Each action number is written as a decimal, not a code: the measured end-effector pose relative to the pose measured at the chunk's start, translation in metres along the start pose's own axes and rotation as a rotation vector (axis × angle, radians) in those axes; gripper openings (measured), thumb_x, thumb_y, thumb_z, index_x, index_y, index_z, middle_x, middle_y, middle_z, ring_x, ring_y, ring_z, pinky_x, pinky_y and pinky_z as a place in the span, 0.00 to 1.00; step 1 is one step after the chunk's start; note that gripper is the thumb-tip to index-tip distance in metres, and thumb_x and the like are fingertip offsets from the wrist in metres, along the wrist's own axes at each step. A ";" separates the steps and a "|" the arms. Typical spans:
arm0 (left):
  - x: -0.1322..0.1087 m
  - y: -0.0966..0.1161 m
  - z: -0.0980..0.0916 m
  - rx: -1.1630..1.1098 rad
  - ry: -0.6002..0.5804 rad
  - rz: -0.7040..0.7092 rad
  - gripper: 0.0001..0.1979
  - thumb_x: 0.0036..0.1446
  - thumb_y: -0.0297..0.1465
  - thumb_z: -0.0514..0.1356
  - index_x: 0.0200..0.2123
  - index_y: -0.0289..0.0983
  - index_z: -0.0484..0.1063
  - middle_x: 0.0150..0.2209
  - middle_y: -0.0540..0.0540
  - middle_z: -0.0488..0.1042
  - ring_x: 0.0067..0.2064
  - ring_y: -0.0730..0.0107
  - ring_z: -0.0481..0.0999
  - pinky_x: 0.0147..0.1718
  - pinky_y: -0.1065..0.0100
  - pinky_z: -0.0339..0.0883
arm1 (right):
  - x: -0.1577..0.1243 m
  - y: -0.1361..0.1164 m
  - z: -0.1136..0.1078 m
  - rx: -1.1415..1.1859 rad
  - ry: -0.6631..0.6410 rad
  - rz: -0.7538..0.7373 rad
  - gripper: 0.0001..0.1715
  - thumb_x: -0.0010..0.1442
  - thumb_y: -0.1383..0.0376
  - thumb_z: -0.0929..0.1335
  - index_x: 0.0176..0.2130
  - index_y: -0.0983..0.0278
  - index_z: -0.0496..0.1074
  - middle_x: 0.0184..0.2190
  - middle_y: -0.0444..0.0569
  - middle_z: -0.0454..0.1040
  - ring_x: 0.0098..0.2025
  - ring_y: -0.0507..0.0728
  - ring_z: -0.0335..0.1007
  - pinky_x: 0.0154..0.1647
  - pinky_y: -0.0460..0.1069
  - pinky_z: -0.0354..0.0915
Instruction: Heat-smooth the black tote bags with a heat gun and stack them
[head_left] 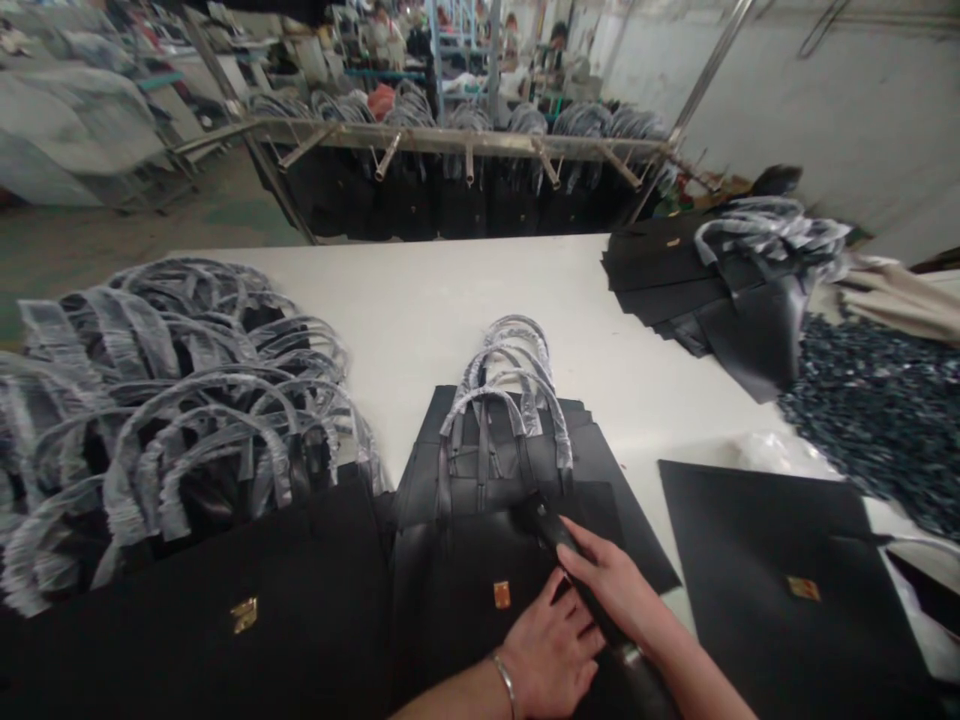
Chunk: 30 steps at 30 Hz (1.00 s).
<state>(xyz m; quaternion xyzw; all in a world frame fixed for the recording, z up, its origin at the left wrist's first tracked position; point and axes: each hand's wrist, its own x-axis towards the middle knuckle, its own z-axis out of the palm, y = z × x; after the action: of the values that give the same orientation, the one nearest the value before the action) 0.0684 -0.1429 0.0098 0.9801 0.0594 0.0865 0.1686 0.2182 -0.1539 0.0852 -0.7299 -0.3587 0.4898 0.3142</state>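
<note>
A long black object, gripped in the right hand, could scuff the handbag at the worktop's near edge if it slips. The left hand has loosely spread fingers; whether it pinches anything, I cannot tell. Four gold clasps show there; overlapping bags defy counting.

A bracelet (silvery) circles the left wrist.

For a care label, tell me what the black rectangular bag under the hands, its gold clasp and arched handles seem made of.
Black rectangular bag: leather or imitation leather, from its smooth, softly shiny face. Small gold clasp: probably polished metal, given its bright glint. Arched handles: crinkled clear plastic wrap, seen in glossy creases; the material beneath is unclear.
</note>
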 end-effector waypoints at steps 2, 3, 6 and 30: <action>0.000 0.000 0.000 -0.001 -0.011 0.001 0.20 0.67 0.40 0.45 0.55 0.40 0.68 0.59 0.45 0.66 0.64 0.58 0.56 0.65 0.50 0.33 | 0.004 -0.005 0.003 0.009 0.092 0.002 0.37 0.58 0.51 0.66 0.62 0.66 0.64 0.58 0.53 0.70 0.60 0.63 0.64 0.64 0.57 0.56; 0.000 -0.001 0.000 0.000 -0.013 0.002 0.20 0.67 0.40 0.46 0.55 0.40 0.68 0.59 0.45 0.66 0.64 0.57 0.55 0.65 0.50 0.33 | 0.002 -0.005 0.002 0.019 0.138 0.012 0.39 0.58 0.50 0.66 0.62 0.67 0.63 0.59 0.53 0.69 0.61 0.63 0.63 0.64 0.57 0.56; -0.001 -0.001 -0.002 0.002 -0.001 0.005 0.21 0.67 0.40 0.47 0.57 0.39 0.65 0.60 0.44 0.64 0.66 0.58 0.52 0.66 0.50 0.34 | -0.010 -0.003 -0.002 0.081 0.124 0.066 0.41 0.55 0.49 0.67 0.61 0.67 0.65 0.58 0.53 0.70 0.60 0.65 0.65 0.65 0.58 0.56; 0.046 -0.078 -0.050 -0.580 0.068 -0.635 0.06 0.53 0.23 0.62 0.34 0.37 0.71 0.34 0.49 0.77 0.38 0.67 0.76 0.38 0.69 0.67 | -0.078 0.017 0.005 0.345 0.212 0.222 0.57 0.47 0.42 0.70 0.65 0.68 0.54 0.18 0.39 0.68 0.19 0.53 0.64 0.20 0.47 0.60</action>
<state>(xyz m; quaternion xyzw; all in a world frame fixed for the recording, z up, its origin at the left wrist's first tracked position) 0.0968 -0.0470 0.0359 0.8218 0.3369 0.0759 0.4532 0.1966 -0.2276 0.1076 -0.7476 -0.1522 0.4960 0.4148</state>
